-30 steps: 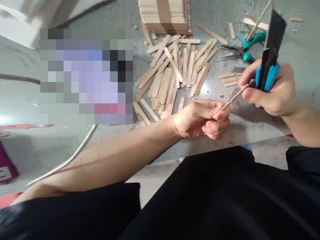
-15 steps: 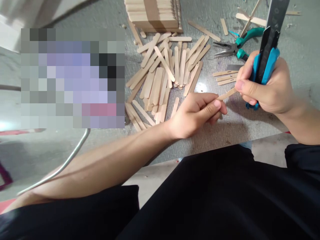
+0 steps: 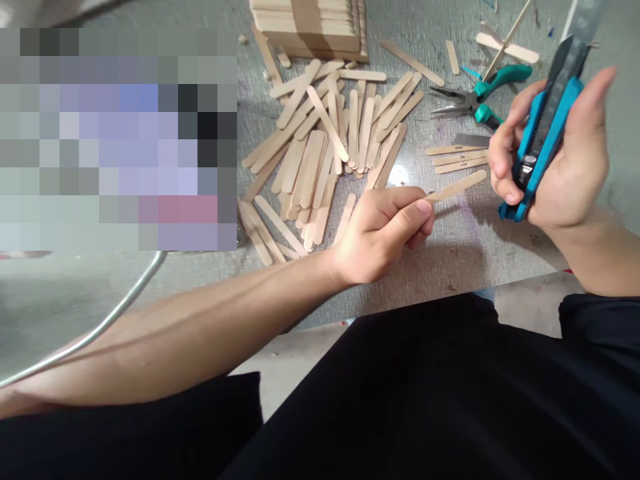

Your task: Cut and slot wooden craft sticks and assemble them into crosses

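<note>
Between the thumb and fingers of my left hand [image 3: 387, 230] one end of a wooden craft stick [image 3: 463, 187] is pinched, its rounded free end pointing right. My right hand [image 3: 560, 153] holds a blue and black utility knife [image 3: 543, 137], blade extended upward, thumb lifted off the handle. The knife is apart from the stick. Just beyond the held stick lie several craft sticks with small dark marks [image 3: 460, 160], beside a dark grey metal strip [image 3: 473, 140]. Green-handled needle-nose pliers [image 3: 470, 101] rest on the table, jaws pointing left.
A loose pile of craft sticks [image 3: 313, 167] spreads left of the marked sticks. Behind it stands a banded stack of sticks [image 3: 310, 33]. Crossed sticks [image 3: 505, 47] lie at the back right. A pale cable [image 3: 125, 303] crosses over my left forearm.
My right hand has let go of the stick's free end and moved right with the knife, its thumb opening outward. My left hand still pinches the stick, shifted slightly left.
</note>
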Demonstrator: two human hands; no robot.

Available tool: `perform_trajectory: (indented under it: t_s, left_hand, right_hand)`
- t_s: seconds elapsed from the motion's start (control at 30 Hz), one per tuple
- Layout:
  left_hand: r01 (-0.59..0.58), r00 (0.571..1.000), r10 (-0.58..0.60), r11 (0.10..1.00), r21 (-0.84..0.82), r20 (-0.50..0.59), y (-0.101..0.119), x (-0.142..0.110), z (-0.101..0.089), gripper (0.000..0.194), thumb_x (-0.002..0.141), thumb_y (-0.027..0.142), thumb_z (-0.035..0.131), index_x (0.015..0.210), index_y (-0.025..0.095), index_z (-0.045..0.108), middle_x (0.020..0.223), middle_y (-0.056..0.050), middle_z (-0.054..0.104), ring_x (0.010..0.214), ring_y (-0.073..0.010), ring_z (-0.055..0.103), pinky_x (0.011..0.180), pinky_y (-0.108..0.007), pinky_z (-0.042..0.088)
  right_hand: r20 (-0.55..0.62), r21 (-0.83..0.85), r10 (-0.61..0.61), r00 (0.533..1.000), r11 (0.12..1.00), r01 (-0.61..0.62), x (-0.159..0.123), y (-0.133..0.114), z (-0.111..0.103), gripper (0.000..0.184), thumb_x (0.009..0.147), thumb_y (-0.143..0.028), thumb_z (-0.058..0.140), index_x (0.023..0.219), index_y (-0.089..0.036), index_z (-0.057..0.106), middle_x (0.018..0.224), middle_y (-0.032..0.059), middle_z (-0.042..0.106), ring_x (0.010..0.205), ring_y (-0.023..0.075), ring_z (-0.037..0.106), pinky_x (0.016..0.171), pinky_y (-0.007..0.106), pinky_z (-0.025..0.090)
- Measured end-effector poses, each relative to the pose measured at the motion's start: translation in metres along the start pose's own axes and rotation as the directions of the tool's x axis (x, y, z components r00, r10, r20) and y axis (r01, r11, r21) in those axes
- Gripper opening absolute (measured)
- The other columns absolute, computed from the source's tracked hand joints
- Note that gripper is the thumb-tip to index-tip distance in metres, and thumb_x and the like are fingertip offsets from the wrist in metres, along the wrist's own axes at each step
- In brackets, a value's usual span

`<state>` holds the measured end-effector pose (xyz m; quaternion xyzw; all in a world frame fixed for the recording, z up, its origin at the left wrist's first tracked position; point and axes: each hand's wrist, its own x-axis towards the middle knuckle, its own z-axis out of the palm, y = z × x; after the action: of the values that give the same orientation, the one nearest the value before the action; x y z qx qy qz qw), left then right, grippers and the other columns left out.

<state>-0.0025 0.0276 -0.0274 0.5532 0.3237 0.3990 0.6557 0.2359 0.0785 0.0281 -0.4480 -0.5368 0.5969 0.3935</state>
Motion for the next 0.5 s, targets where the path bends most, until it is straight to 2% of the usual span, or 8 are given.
perform_trajectory:
  t_s: [0.13, 0.2, 0.27, 0.33, 0.4, 0.43, 0.5]
  left_hand:
    - [-0.003, 1.000, 0.004, 0.998, 0.057, -0.007, 0.001, 0.000, -0.001, 0.044, 0.111, 0.035, 0.057, 0.070, 0.020, 0.063, 0.057, 0.000, 0.055, 0.057, -0.0132, 0.050, 0.055, -0.029, 0.038]
    - [-0.012, 1.000, 0.012, 0.997, 0.076, -0.008, 0.001, -0.001, -0.001, 0.045, 0.110, 0.036, 0.056, 0.068, 0.021, 0.061, 0.057, -0.001, 0.054, 0.057, -0.0140, 0.050, 0.054, -0.030, 0.038]
    - [-0.030, 1.000, 0.029, 0.996, 0.082, 0.004, 0.000, -0.001, -0.001, 0.046, 0.110, 0.035, 0.055, 0.067, 0.021, 0.060, 0.057, -0.001, 0.053, 0.057, -0.0141, 0.050, 0.054, -0.030, 0.038]
    - [-0.042, 0.999, 0.040, 0.995, 0.091, 0.024, 0.000, -0.002, -0.001, 0.046, 0.110, 0.033, 0.054, 0.066, 0.021, 0.059, 0.057, 0.000, 0.054, 0.056, -0.0137, 0.050, 0.054, -0.030, 0.038]
    - [-0.050, 0.997, 0.044, 0.993, 0.108, 0.061, 0.000, -0.002, -0.002, 0.045, 0.111, 0.032, 0.053, 0.067, 0.021, 0.057, 0.058, 0.000, 0.054, 0.055, -0.0127, 0.049, 0.054, -0.030, 0.038]
    - [-0.056, 0.995, 0.046, 0.992, 0.118, 0.085, 0.000, -0.002, -0.003, 0.045, 0.111, 0.031, 0.053, 0.067, 0.021, 0.057, 0.059, 0.000, 0.054, 0.054, -0.0121, 0.048, 0.054, -0.030, 0.038]
    - [-0.072, 0.990, 0.056, 0.989, 0.126, 0.127, 0.000, -0.003, -0.004, 0.044, 0.111, 0.029, 0.052, 0.067, 0.021, 0.056, 0.060, 0.000, 0.055, 0.053, -0.0112, 0.047, 0.054, -0.029, 0.039]
  right_hand:
    - [-0.137, -0.187, -0.036, 0.990, 0.982, 0.010, 0.000, -0.007, 0.000, 0.063, 0.103, -0.090, 0.028, 0.095, -0.031, 0.048, 0.073, 0.0001, 0.059, 0.046, 0.0197, 0.043, 0.041, 0.039, 0.040]
    - [-0.173, -0.190, -0.062, 0.983, 0.981, 0.028, 0.001, -0.007, 0.001, 0.057, 0.105, -0.084, 0.032, 0.093, -0.031, 0.049, 0.073, 0.0006, 0.057, 0.047, 0.0204, 0.045, 0.041, 0.040, 0.042]
    - [-0.180, -0.124, -0.093, 0.979, 0.990, 0.071, 0.003, -0.006, -0.001, 0.048, 0.105, -0.076, 0.042, 0.092, -0.031, 0.053, 0.071, 0.0001, 0.055, 0.047, 0.0208, 0.048, 0.040, 0.039, 0.042]
    - [-0.191, -0.098, -0.164, 0.968, 0.984, 0.148, 0.006, -0.004, -0.006, 0.050, 0.108, -0.076, 0.042, 0.090, -0.031, 0.054, 0.067, -0.0012, 0.050, 0.046, 0.0203, 0.047, 0.038, 0.039, 0.039]
    - [-0.138, -0.224, -0.243, 0.960, 0.952, 0.209, 0.008, -0.003, -0.015, 0.059, 0.109, -0.085, 0.036, 0.093, -0.031, 0.055, 0.065, -0.0021, 0.048, 0.045, 0.0204, 0.046, 0.038, 0.038, 0.039]
    - [-0.049, -0.346, -0.249, 0.967, 0.913, 0.217, 0.009, -0.003, -0.020, 0.063, 0.106, -0.091, 0.037, 0.099, -0.032, 0.058, 0.066, -0.0017, 0.050, 0.048, 0.0214, 0.050, 0.041, 0.037, 0.042]
    - [0.147, -0.588, -0.103, 0.984, 0.791, 0.171, 0.011, -0.003, -0.030, 0.066, 0.099, -0.096, 0.049, 0.111, -0.034, 0.066, 0.070, 0.0009, 0.060, 0.059, 0.0262, 0.062, 0.049, 0.039, 0.051]
